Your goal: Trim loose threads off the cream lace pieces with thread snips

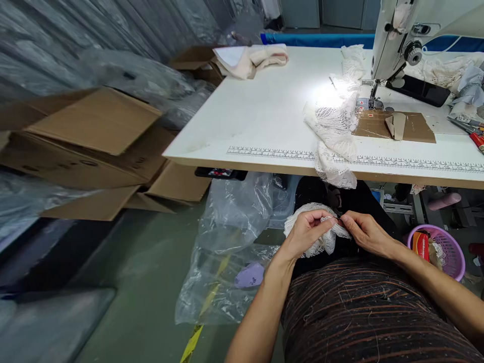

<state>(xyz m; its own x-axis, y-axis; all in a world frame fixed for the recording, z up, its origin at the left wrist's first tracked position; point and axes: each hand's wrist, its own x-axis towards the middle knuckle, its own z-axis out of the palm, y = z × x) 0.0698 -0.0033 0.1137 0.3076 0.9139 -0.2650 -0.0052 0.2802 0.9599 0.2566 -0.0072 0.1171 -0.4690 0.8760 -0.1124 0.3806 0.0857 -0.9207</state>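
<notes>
Over my lap, a bunched piece of white lace fabric [321, 248] hangs from my hands. My left hand [308, 231] is closed, pinching the lace between thumb and fingers. Close beside it, my right hand [366, 233] is closed too, its thumb and fingertips pressed together at the lace's right edge. The fingertips of both hands nearly meet; any small thing between them is too fine to make out. On the table in front, a long strip of white lace [335, 128] lies beside the sewing machine [381, 60] and droops over the front edge.
The white sewing table [257, 116] has a printed ruler [272, 152] along its front. Red-handled scissors [477, 141] lie at its right. Folded cream fabric [264, 58] sits at the far left corner. Cardboard boxes [94, 121], clear plastic [238, 212] and a purple basket [456, 254] stand around me.
</notes>
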